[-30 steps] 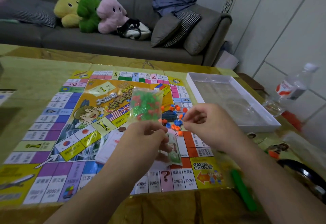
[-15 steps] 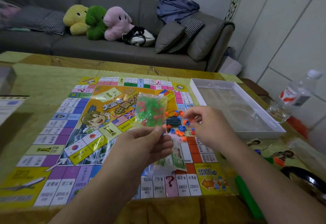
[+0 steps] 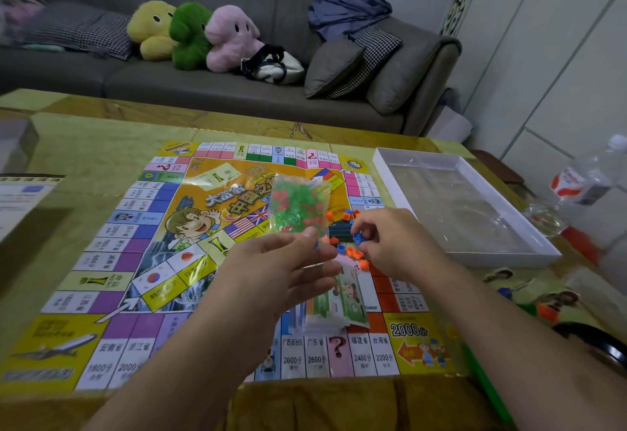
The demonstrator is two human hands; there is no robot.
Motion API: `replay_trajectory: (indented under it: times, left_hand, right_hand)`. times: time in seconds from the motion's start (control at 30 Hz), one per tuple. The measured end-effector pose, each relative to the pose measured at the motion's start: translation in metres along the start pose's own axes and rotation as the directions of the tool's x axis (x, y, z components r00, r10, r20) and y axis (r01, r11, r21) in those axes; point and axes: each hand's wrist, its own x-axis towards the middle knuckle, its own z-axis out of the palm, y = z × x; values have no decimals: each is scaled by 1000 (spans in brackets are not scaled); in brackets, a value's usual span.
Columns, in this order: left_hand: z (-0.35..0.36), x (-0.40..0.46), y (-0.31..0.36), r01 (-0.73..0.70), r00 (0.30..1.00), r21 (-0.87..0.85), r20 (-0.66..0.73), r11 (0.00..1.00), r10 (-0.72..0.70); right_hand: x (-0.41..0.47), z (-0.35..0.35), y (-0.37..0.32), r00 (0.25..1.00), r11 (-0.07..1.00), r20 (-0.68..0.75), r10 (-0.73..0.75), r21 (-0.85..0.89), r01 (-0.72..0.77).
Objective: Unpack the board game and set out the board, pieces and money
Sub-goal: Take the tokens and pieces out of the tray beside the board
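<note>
The colourful game board [image 3: 142, 247] lies unfolded on the table. My left hand [image 3: 278, 271] holds up a clear plastic bag of green and red pieces [image 3: 298, 205] by its lower edge. My right hand [image 3: 393, 244] is just right of it, fingers curled, pinching a small blue piece [image 3: 357, 238]. Loose orange and blue pieces [image 3: 353, 254] lie scattered on the board under the hands. A stack of paper money [image 3: 342, 301] rests on the board near its front edge.
The empty white box tray [image 3: 475, 257] sits right of the board. A plastic bottle [image 3: 583, 182] stands at the far right, with cardboard character pawns [image 3: 502, 276] and a green stick [image 3: 488, 393] near the right edge. A grey sofa with plush toys lies behind the table.
The bag stays held up in my left hand. My right hand has dropped from beside the bag to the loose pieces and now pinches a blue one. The camera has tilted slightly.
</note>
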Motion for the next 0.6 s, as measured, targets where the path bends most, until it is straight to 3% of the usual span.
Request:
replay_trajectory:
  times: [0.13,0.27,0.43,0.6]
  left_hand:
    - [-1,-3,-1,-21,999,28,-32,999,22]
    - [3,-8,-4,-78,996,148,-17,986,82]
    - [10,-19,-14,-111,994,227,47,968,103]
    - [10,-26,-18,-72,996,139,61,988,64]
  right_hand:
    - [-29,-21,-11,988,969,-154,-10,243,48]
    - [-80,-36,-38,981,869,-182,-72,470,151]
    - [-112,-30,-53,975,847,-194,-113,494,196]
    - [-118,-28,-50,970,853,-219,-103,482,199]
